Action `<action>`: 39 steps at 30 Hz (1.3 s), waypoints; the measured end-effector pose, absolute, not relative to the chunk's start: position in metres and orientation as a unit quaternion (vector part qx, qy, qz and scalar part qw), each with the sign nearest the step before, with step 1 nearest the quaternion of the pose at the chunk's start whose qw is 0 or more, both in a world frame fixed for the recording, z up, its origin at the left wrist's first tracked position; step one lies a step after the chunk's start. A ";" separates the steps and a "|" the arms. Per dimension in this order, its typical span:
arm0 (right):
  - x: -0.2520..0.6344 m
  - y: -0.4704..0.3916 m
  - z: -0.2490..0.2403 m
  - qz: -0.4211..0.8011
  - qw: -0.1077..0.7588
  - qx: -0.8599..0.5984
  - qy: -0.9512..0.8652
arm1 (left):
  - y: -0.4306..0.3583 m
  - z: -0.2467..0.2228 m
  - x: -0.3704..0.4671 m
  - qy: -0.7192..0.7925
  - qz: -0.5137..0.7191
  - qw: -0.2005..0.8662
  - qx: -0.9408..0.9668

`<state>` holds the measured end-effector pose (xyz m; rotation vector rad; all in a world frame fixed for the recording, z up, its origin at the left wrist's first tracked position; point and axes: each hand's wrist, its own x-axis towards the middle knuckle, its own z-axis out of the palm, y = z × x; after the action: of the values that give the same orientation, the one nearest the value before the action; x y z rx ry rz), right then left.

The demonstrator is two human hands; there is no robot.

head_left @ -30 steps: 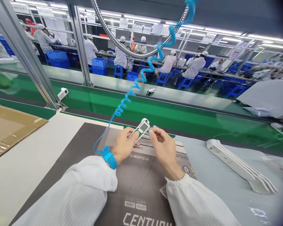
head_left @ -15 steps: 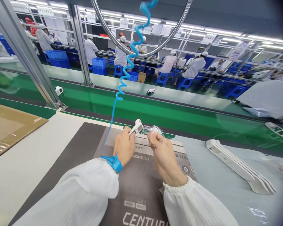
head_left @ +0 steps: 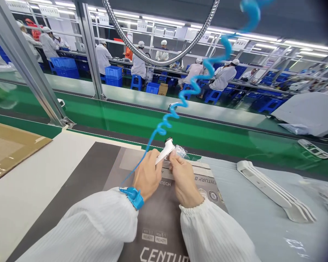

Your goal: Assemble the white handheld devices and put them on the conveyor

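Observation:
My left hand (head_left: 148,174), with a blue strap (head_left: 133,197) round its wrist, is closed around a white handheld device (head_left: 165,151). The device has a slim handle and a wider head with a dark tip pointing up and away. My right hand (head_left: 182,171) is closed in a pinch right at the underside of that head. Whatever its fingertips grip is too small or hidden to name. Crumpled clear plastic (head_left: 181,151) lies just beyond the right fingers. Beneath both hands is a dark printed cardboard box (head_left: 155,214) marked MONTECH and CENTURY.
White curved plastic parts (head_left: 276,193) lie stacked on grey sheeting at right. A green conveyor belt (head_left: 131,114) runs behind, carrying a white frame (head_left: 314,148). Brown cardboard (head_left: 16,149) lies left. A coiled blue cord (head_left: 184,96) crosses the view. Co-workers in white sit beyond.
The white device has turned so its screen no longer faces me, and moved slightly right. My right fingers have come up against its head. The blue cord has swung right.

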<state>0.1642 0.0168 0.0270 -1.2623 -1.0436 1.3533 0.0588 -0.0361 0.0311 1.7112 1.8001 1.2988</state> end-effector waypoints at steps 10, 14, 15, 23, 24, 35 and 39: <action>0.173 0.020 0.030 0.549 0.476 -0.442 -0.526 | -0.027 0.032 0.042 0.753 0.371 0.128 0.528; 0.195 0.047 0.021 0.252 0.385 -0.572 -0.679 | -0.024 0.038 0.029 0.757 0.420 0.172 0.470; 0.201 0.053 0.019 0.183 0.353 -0.594 -0.700 | -0.024 0.040 0.027 0.757 0.427 0.175 0.463; 0.310 0.071 0.030 -0.074 0.276 -0.635 -0.717 | -0.025 0.039 0.024 0.748 0.452 0.213 0.436; 0.333 0.070 0.032 -0.120 0.248 -0.662 -0.697 | -0.025 0.040 0.024 0.746 0.456 0.216 0.434; 0.425 0.038 0.019 -0.165 0.103 -0.753 -0.629 | -0.027 0.042 0.025 0.739 0.459 0.233 0.435; 0.424 0.038 0.021 -0.168 0.085 -0.754 -0.629 | -0.026 0.042 0.025 0.739 0.461 0.231 0.434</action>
<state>0.4238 0.0379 0.0207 -2.2492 -1.8774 -0.5009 0.0246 -0.0262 0.0419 1.1923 2.0316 1.2683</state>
